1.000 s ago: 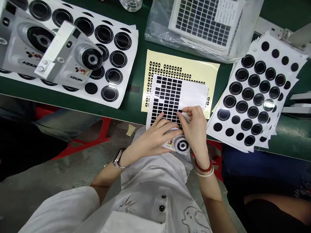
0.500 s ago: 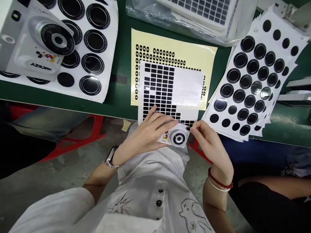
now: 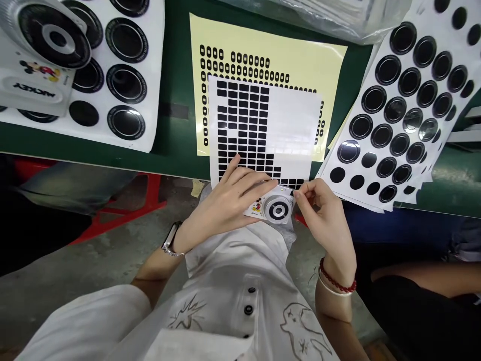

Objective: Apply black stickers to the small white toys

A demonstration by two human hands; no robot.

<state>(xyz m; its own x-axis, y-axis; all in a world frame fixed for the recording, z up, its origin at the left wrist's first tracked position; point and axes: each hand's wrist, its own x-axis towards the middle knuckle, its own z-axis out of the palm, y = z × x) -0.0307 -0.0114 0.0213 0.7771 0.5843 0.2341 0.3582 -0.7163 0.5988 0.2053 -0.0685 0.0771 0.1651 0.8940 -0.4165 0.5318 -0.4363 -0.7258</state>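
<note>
Gripping the small camera (image 3: pixel 277 207) firmly, the left hand (image 3: pixel 229 198) holds it steady. The right hand (image 3: pixel 323 215) pinches its fingers together on a tiny black sticker (image 3: pixel 292 193) just beside the camera.

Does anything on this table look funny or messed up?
Yes! The white sheet of black stickers sits crooked on the yellow backing sheet, and its rows are patchy, with gaps and a bare right side. On the round-sticker sheet at right, two discs look oddly shiny.
</note>
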